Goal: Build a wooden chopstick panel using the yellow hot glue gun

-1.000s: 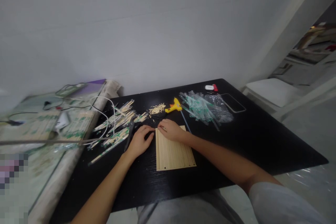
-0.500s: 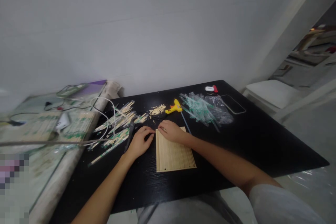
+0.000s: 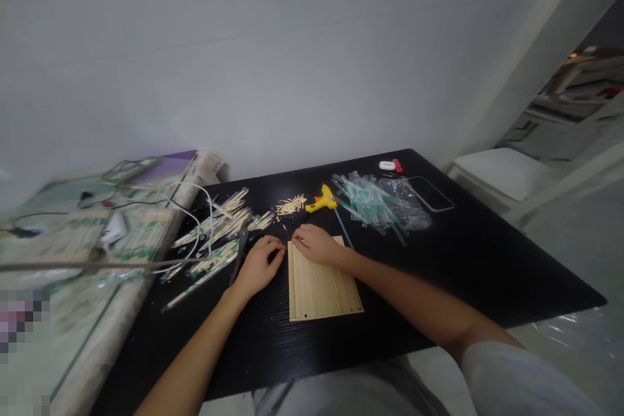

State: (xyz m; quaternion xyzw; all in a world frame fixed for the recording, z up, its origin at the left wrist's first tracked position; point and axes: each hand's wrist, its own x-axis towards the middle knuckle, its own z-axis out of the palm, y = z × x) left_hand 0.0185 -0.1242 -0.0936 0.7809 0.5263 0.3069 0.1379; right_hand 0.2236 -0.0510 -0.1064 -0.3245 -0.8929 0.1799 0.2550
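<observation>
A flat panel of thin wooden sticks [image 3: 324, 289] laid side by side rests on the black table in front of me. My right hand [image 3: 316, 245] lies over its top edge, fingers bent and drawn together at the upper left corner; whatever they pinch there is hidden. Just left of that corner my left hand [image 3: 263, 261] rests on the table, fingers curved, thumb apart, nothing visible in it. Beside its wrist lies a dark-handled tool [image 3: 240, 250], partly hidden. Beyond the panel are a yellow glue gun [image 3: 322, 199] with a glue stick [image 3: 344, 229] and a pile of short cut sticks [image 3: 291, 205].
Packaged sticks [image 3: 219, 227] are heaped at the left under a white cable [image 3: 211, 208]. Clear-green wrappers [image 3: 365, 201], a phone [image 3: 433, 195] and a white case [image 3: 387, 166] lie back right. A glass-topped surface [image 3: 73, 312] adjoins on the left; a wall [image 3: 302, 78] stands behind.
My left fingertips have drawn in slightly from the panel's corner. My right hand stays in place on the panel, and the whole view has shifted a little.
</observation>
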